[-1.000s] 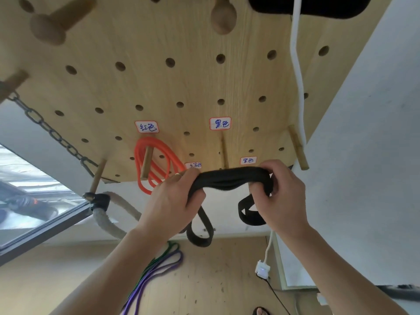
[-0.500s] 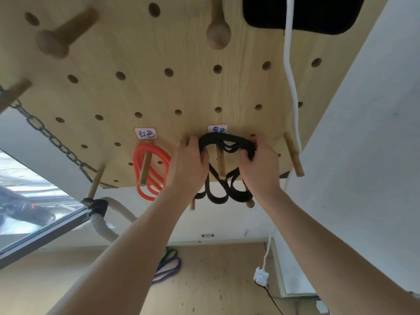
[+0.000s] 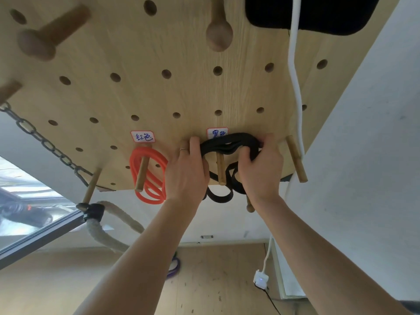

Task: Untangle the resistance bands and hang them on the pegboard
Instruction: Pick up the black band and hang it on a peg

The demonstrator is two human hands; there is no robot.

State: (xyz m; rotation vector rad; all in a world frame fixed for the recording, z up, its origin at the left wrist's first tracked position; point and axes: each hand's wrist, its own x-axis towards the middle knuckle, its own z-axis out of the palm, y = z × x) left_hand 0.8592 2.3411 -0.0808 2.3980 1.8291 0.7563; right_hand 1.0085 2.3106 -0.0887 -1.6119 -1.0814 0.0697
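Black band [image 3: 229,144] going over its peg [image 3: 221,169], both hands, left [image 3: 187,173] and right [image 3: 261,171], gripping it; orange band [image 3: 148,176] hung, purple band [image 3: 173,268] waits on floor.

Metal chain [image 3: 45,144] hangs off a left-edge peg. Thick rope [image 3: 109,233] with black-taped end [image 3: 91,211] below it. White cable [image 3: 295,87] runs down at right; white adapter [image 3: 261,279] near wooden floor [image 3: 216,280]. Window [image 3: 22,212] at left.

Black resistance band [image 3: 229,143]: gripped by left hand [image 3: 186,173] and right hand [image 3: 261,171], looped, apparently, over peg [image 3: 221,169] on pegboard [image 3: 159,92]. Orange band [image 3: 147,176]: hung at nine o'clock.
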